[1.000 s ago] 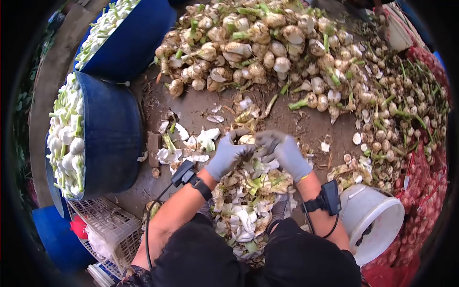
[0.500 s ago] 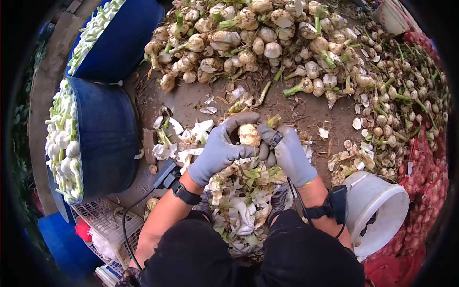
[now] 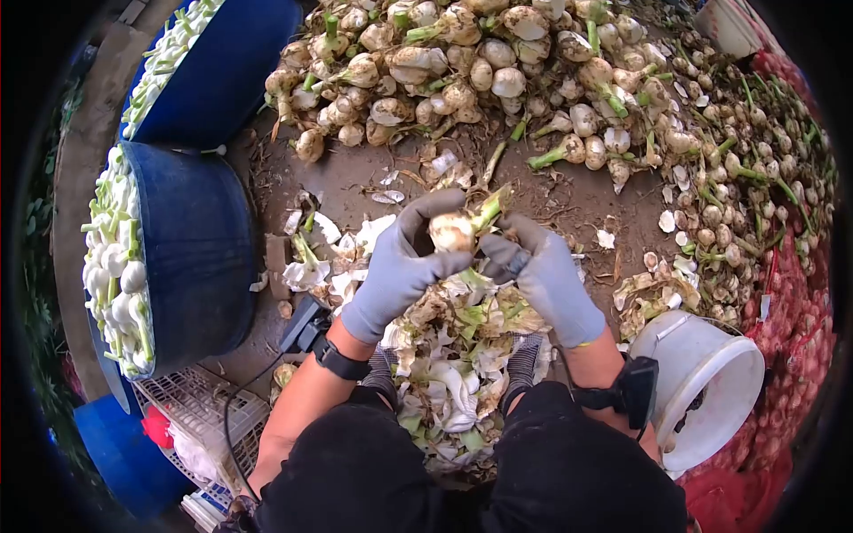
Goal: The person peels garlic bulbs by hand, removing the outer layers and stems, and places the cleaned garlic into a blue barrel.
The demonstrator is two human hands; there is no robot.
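In the middle of the head view, my left hand (image 3: 402, 266), in a grey glove, holds a brownish bulb (image 3: 452, 233) between thumb and fingers. A short green stem (image 3: 489, 210) points from it up and to the right. My right hand (image 3: 542, 271), also gloved, is beside the bulb's stem end with its fingers curled and pressed together. A small dark item (image 3: 518, 260) sits at its fingers; whether they grip anything else is hidden. Peeled skins and leaves (image 3: 453, 391) lie below, between my feet.
Unpeeled bulbs (image 3: 498, 80) are heaped at the top. Blue tubs (image 3: 191, 258) of peeled white bulbs stand at the left, above a white crate (image 3: 204, 400). A white bucket (image 3: 711, 391) and red net sacks (image 3: 800, 338) are at the right.
The bulb has moved slightly up and left and has turned, so its green stem now shows. My right hand has shifted a little to the right.
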